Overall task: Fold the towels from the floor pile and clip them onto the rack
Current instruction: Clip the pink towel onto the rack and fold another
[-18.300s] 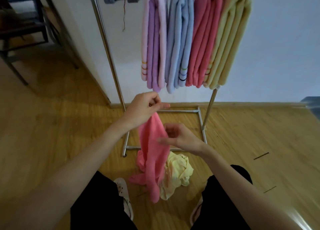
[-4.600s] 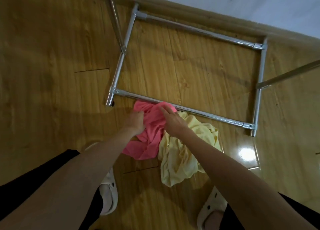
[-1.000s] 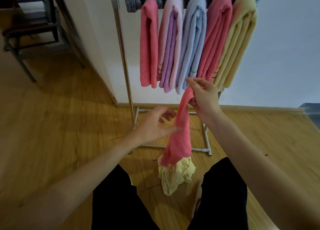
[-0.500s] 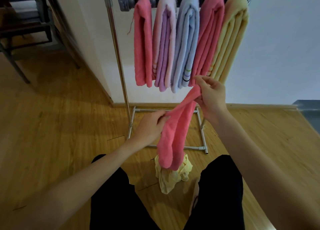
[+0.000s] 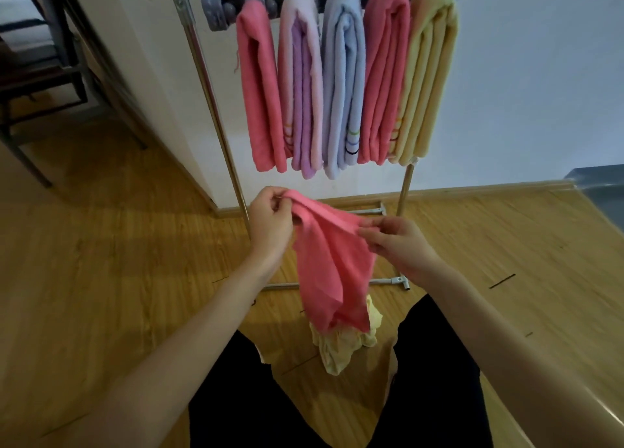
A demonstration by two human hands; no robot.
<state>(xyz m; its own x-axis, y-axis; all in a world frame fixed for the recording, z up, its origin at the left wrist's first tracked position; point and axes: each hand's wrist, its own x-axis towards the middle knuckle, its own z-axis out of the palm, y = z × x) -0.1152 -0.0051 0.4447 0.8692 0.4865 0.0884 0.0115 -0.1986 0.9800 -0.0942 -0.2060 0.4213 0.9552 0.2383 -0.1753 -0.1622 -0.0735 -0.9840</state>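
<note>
A pink towel (image 5: 332,272) hangs in front of me, held by its top edge. My left hand (image 5: 270,223) pinches the left corner and my right hand (image 5: 398,245) pinches the right part of that edge. The towel droops loosely below my hands. Under it, a crumpled yellow towel (image 5: 341,344) lies on the wooden floor. Behind stands the metal rack (image 5: 216,109) with a grey clip bar (image 5: 219,8). Several folded towels hang from the clips: pink (image 5: 260,89), purple (image 5: 302,89), light blue (image 5: 344,86), pink (image 5: 385,76) and yellow (image 5: 427,76).
The rack's chrome base frame (image 5: 388,280) lies on the floor right beyond the yellow towel. A white wall stands behind the rack. A dark metal chair (image 5: 40,76) is at the far left. A grey object (image 5: 604,191) sits at the right edge. My black-clad legs fill the bottom.
My right hand has come down from near the hanging towels and my left hand has risen. The pink towel, earlier a hanging rope, is now spread between both hands by its top edge.
</note>
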